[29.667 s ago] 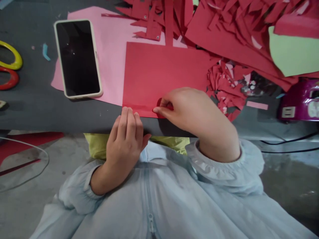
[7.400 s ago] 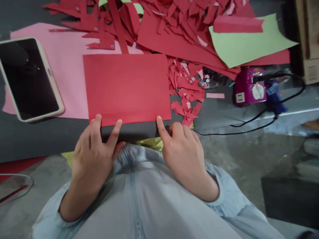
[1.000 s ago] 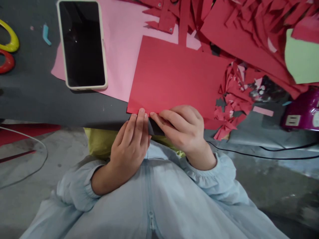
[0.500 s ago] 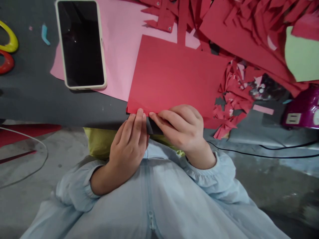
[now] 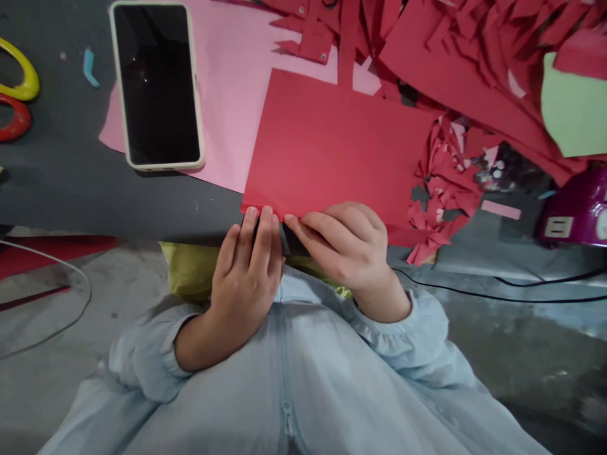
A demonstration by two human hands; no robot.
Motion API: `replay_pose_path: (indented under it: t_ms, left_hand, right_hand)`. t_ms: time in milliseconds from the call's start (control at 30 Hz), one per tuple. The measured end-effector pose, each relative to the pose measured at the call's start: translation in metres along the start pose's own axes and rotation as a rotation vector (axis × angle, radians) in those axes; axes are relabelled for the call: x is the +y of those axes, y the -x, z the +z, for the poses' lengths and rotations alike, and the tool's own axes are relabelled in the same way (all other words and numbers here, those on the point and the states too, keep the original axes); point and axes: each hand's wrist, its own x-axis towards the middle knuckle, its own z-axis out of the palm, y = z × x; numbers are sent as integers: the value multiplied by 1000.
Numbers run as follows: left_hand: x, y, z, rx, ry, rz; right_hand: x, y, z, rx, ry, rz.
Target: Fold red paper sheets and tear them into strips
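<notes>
A sheet of red paper (image 5: 327, 145) lies at the front edge of the dark table, with a narrow strip folded up along its near edge. My left hand (image 5: 249, 275) rests its outstretched fingertips on that folded strip near the left corner; its thumb is hidden. Just to the right, my right hand (image 5: 348, 243) is closed, thumb and forefinger pinching the same edge, the other fingers curled. Pink paper (image 5: 227, 95) lies partly under the red sheet.
A phone (image 5: 159, 85) lies left of the red sheet, and scissors (image 5: 26, 88) at the far left. Red paper scraps (image 5: 446, 170) crowd the right and back. A purple device (image 5: 581, 208) stands at the right edge, with black cables (image 5: 474, 294) below.
My left fingers have spread slightly, and one fingertip has moved up onto the fold near the left corner, where the strip now shows turned up. My right hand stays put.
</notes>
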Motion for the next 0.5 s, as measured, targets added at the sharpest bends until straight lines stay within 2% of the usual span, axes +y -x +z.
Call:
replay_pose_path:
  t_ms: [300,500]
  left_hand:
    - [0,0,-1,4,-6,5]
    - [-16,-6,-7,5,114,49]
  right_hand:
    - [1,0,0,-29,-2,23]
    - [2,1,0,-31,-39,24]
